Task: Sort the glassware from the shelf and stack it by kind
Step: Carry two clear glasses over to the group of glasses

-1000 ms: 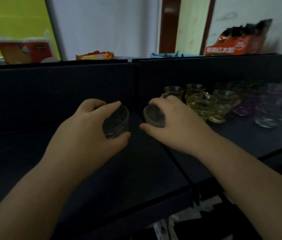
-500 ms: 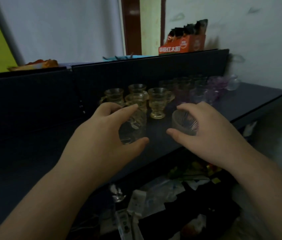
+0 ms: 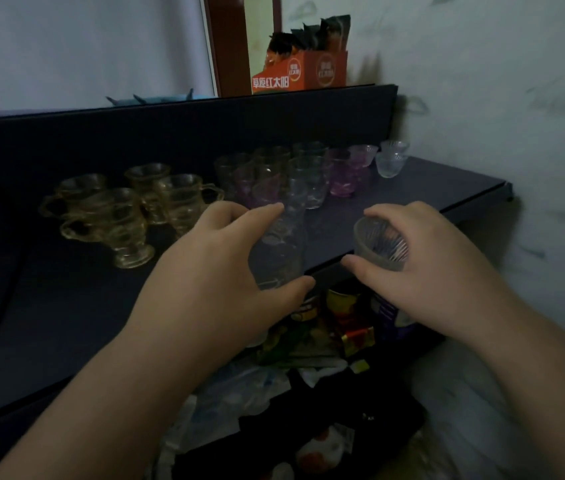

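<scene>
Bare shelf (image 3: 423, 188) right of the purple glasses (image 3: 345, 174), beside wall (image 3: 516, 116).

Smooth clear glass (image 3: 275, 251) in the left hand (image 3: 211, 271); ribbed clear glass (image 3: 379, 244) in the right hand (image 3: 423, 268). Beyond the left hand, glossy amber pressed-glass cups (image 3: 125, 220) with moulded handles. Ahead of both hands, clear tumblers (image 3: 305, 178) and purple-tinted glasses (image 3: 346, 174), all shiny. Underneath, a matt dark shelf (image 3: 66, 306), smooth. Far above the right hand, a printed orange cardboard box (image 3: 308, 72). Below the hands, glossy crinkled wrappers (image 3: 339, 320).
</scene>
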The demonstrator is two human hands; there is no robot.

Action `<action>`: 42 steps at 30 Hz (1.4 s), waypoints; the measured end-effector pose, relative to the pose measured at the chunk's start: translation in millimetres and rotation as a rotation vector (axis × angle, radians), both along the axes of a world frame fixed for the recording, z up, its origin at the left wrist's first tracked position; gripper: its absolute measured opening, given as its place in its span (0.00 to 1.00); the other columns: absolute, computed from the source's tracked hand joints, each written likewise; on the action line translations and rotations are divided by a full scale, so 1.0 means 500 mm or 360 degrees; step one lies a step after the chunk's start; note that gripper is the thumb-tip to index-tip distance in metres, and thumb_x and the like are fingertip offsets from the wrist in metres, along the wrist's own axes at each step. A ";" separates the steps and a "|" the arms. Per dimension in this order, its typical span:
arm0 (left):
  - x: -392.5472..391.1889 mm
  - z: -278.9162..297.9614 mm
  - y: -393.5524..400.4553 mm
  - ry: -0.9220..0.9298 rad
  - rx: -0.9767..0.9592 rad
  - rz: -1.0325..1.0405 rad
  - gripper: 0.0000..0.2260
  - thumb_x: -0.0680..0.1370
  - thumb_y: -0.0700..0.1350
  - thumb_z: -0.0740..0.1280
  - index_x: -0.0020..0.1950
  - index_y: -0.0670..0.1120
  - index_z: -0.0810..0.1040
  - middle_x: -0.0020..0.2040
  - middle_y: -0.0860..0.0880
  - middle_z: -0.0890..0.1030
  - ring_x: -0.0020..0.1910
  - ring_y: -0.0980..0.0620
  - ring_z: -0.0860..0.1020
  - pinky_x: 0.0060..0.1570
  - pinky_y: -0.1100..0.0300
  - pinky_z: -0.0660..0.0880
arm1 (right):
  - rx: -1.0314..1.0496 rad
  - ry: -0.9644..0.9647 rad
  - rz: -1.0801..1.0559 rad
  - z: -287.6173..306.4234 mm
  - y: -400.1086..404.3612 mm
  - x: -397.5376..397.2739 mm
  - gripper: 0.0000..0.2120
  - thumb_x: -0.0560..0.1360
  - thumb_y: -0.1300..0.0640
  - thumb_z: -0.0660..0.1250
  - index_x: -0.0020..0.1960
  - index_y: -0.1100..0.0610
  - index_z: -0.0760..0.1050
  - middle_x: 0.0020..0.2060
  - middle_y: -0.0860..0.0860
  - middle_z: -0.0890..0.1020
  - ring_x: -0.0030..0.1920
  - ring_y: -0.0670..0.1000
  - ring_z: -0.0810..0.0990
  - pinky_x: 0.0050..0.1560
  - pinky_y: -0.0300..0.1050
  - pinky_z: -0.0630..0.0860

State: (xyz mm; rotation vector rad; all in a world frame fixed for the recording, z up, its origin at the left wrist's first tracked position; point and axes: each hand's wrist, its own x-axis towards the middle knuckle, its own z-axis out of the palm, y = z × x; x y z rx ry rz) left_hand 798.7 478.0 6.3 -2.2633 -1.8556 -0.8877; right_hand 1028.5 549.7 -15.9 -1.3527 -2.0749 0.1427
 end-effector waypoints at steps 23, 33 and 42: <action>0.207 -0.015 0.349 0.0245 0.0104 0.0082 0.36 0.70 0.69 0.62 0.75 0.63 0.56 0.68 0.58 0.65 0.63 0.58 0.67 0.53 0.64 0.66 | -0.0042 0.0039 0.0071 -0.015 0.374 0.145 0.33 0.68 0.32 0.68 0.70 0.42 0.69 0.55 0.43 0.72 0.55 0.44 0.73 0.51 0.44 0.71; 0.295 -0.037 0.422 0.0334 -0.0024 0.0818 0.35 0.71 0.69 0.61 0.75 0.61 0.55 0.69 0.55 0.66 0.67 0.53 0.64 0.59 0.60 0.64 | -0.0021 -0.0025 0.0675 0.000 0.556 0.190 0.32 0.69 0.31 0.68 0.70 0.41 0.69 0.56 0.42 0.72 0.54 0.43 0.73 0.47 0.35 0.68; 0.346 -0.023 0.439 0.0395 -0.0164 0.1301 0.35 0.71 0.66 0.64 0.75 0.56 0.62 0.70 0.51 0.68 0.68 0.48 0.65 0.64 0.50 0.66 | -0.0070 -0.0095 0.1027 -0.005 0.621 0.229 0.32 0.69 0.31 0.67 0.70 0.40 0.68 0.53 0.39 0.70 0.53 0.41 0.72 0.46 0.32 0.66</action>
